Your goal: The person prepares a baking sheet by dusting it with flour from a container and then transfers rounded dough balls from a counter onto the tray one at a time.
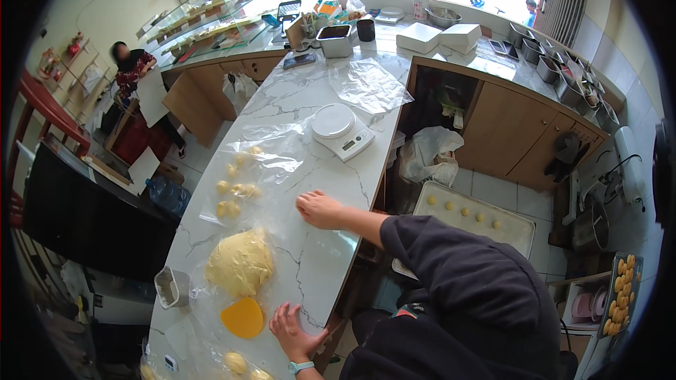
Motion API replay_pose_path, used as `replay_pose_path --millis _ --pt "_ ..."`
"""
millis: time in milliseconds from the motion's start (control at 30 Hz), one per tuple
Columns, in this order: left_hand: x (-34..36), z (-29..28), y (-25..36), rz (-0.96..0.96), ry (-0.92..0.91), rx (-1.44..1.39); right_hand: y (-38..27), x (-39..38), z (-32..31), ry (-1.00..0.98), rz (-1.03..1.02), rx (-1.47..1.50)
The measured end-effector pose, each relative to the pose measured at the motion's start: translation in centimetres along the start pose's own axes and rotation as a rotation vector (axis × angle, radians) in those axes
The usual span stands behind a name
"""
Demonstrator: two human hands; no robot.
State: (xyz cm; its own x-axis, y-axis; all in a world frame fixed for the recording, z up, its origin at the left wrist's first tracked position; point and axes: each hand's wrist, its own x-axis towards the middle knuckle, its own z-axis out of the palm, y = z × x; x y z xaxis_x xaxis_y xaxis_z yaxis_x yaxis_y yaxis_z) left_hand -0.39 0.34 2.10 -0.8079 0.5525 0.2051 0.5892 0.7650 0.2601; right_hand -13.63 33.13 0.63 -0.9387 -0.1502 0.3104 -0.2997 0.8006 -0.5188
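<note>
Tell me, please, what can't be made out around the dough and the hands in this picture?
Head view:
- Right hand: palm down, whatever lies beneath is hidden.
- Dough balls near the left hand: cut off by the lower edge.
- Scale display: too small to read.

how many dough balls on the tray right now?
5, in a loose row across the far part of the tray: at and. The dark sleeve covers the tray's near edge, so more may be hidden.
</note>
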Motion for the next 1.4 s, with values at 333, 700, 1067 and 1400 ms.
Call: replay_pose_path --millis 333,700,1067,1400 --pt "-0.2 -0.2 -0.3 -0.017 -0.004 0.007 -2.2 -5.8 -0.2 -0.013 0.029 0.429" --pt "-0.4 -0.5 -0.6 -0.03 0.011 0.007 -2.6 -4.8 0.5 -0.268 -0.107 0.62" --pt "-0.9 -1.0 -0.7 -0.081 -0.019 -0.004 -4.3 -2.2 2.1 -0.114 -0.069 0.311" --pt "-0.3 -0.4 -0.5 -0.035 -0.001 0.02 -3.4 0.2 3.6 0.024 0.103 0.156"
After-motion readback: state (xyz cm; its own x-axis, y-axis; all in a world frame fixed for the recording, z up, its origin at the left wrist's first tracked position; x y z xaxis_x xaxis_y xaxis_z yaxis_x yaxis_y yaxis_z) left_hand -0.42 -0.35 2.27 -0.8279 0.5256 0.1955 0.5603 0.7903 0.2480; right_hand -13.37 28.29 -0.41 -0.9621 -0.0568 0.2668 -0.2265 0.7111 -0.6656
